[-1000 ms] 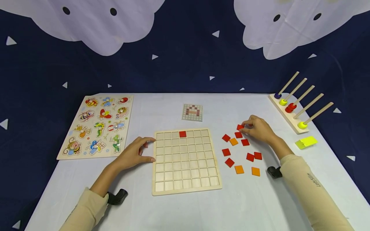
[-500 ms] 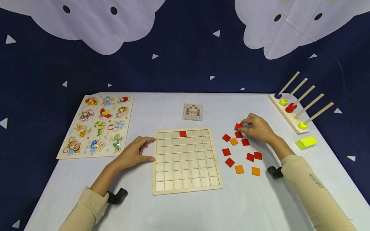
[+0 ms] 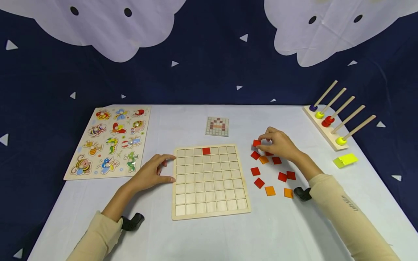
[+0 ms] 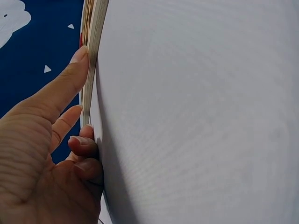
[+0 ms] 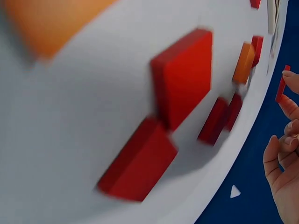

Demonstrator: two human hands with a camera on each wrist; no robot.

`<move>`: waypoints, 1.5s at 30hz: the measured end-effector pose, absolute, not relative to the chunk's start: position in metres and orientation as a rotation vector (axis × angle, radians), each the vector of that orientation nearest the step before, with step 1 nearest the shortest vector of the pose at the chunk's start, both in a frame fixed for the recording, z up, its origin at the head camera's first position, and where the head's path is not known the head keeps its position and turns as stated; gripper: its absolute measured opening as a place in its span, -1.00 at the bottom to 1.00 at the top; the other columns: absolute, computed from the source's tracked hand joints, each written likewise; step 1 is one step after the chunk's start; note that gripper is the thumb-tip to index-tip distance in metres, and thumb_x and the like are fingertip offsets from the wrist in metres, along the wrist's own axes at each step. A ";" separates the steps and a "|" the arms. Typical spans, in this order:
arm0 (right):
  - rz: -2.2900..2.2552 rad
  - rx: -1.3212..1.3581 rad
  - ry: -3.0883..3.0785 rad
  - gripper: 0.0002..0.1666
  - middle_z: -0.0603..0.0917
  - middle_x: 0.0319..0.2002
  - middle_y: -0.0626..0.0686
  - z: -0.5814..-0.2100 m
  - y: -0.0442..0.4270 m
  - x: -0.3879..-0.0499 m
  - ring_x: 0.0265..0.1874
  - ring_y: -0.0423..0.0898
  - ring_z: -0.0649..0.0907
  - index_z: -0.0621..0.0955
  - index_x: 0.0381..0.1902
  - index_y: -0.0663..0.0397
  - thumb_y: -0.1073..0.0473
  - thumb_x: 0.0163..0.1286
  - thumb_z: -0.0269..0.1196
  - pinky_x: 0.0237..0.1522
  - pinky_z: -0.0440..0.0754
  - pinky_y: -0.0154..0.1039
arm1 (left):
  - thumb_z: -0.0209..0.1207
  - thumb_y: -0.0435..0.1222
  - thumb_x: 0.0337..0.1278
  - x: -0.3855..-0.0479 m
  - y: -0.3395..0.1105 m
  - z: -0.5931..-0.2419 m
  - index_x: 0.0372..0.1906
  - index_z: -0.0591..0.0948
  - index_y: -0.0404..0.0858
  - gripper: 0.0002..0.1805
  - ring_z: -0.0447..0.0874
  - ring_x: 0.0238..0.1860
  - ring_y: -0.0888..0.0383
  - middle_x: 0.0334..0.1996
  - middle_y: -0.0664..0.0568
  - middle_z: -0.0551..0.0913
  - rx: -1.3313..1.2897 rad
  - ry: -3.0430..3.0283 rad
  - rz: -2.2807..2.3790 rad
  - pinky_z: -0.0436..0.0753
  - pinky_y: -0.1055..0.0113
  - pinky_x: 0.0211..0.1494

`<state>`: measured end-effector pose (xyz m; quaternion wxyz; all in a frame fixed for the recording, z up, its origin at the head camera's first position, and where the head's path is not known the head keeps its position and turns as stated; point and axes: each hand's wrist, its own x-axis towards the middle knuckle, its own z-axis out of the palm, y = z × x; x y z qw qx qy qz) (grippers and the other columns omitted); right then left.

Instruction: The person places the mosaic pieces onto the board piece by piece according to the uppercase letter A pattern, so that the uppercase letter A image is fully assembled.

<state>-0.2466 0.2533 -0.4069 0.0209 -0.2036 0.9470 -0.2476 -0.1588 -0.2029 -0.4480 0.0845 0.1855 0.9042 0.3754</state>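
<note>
Between thumb and index finger, my right hand (image 3: 281, 145) pinches a red square tile (image 3: 256, 143). In the right wrist view the same tile (image 5: 283, 84) is raised off the table, seen edge-on between the fingertips. My left hand (image 3: 148, 174) touches the left rim of a wooden grid board (image 3: 209, 216) with thumb and index fingertips, its other fingers bent behind. The left wrist view shows the thumb (image 4: 70, 81) against the board's edge (image 4: 96, 42). One red tile (image 3: 206, 150) sits in the board's top row, near the middle.
Loose red tiles (image 3: 259, 183) and orange tiles (image 3: 270, 191) lie right of the board. Behind it is a small pattern card (image 3: 217, 127). An insect puzzle (image 3: 111, 145) lies left; a peg stacker (image 3: 326, 130) and a yellow block (image 3: 345, 160) stand right.
My right hand has lifted the red tile from the upper part of the loose group and carried it left, toward the board. My left hand has stayed at the board's edge.
</note>
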 end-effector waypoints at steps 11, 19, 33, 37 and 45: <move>-0.822 -0.783 2.866 -0.73 0.46 -0.36 0.04 -0.406 0.219 -0.239 -0.37 -0.05 0.44 0.76 -0.18 0.14 0.14 0.19 0.47 -0.29 0.36 -0.22 | 0.52 -0.10 -0.10 -0.159 -0.203 -0.449 0.30 0.48 -0.17 -0.21 0.29 -0.40 0.18 -0.21 -0.01 0.41 0.549 2.697 1.122 0.35 0.36 -0.34; -0.807 -0.937 2.837 -0.73 0.44 -0.38 0.01 -0.405 0.189 -0.232 -0.42 -0.06 0.42 0.76 -0.20 0.14 0.13 0.18 0.48 -0.34 0.36 -0.23 | 0.52 -0.09 -0.10 -0.159 -0.204 -0.450 0.31 0.48 -0.16 -0.21 0.29 -0.40 0.18 -0.21 -0.02 0.41 0.547 2.695 1.127 0.35 0.36 -0.35; -0.840 -1.057 2.729 -0.69 0.49 -0.35 0.08 -0.406 0.150 -0.228 -0.42 -0.06 0.45 0.76 -0.12 0.16 0.12 0.21 0.43 -0.36 0.37 -0.26 | 0.51 -0.09 -0.09 -0.159 -0.203 -0.450 0.31 0.48 -0.16 -0.21 0.29 -0.39 0.17 -0.21 -0.02 0.41 0.546 2.690 1.137 0.35 0.36 -0.34; -0.831 -1.093 2.716 -0.69 0.49 -0.35 0.09 -0.407 0.139 -0.227 -0.39 -0.04 0.47 0.76 -0.12 0.15 0.12 0.22 0.43 -0.35 0.38 -0.27 | 0.51 -0.08 -0.09 -0.159 -0.204 -0.450 0.31 0.48 -0.15 -0.21 0.29 -0.39 0.17 -0.20 -0.03 0.41 0.544 2.693 1.136 0.35 0.36 -0.34; -0.787 -1.139 2.695 -0.70 0.44 -0.38 -0.02 -0.407 0.117 -0.225 -0.40 -0.18 0.42 0.77 -0.12 0.11 0.09 0.23 0.42 -0.34 0.38 -0.31 | 0.52 -0.08 -0.11 -0.159 -0.204 -0.451 0.31 0.49 -0.15 -0.21 0.29 -0.39 0.18 -0.21 -0.01 0.41 0.540 2.699 1.135 0.35 0.36 -0.34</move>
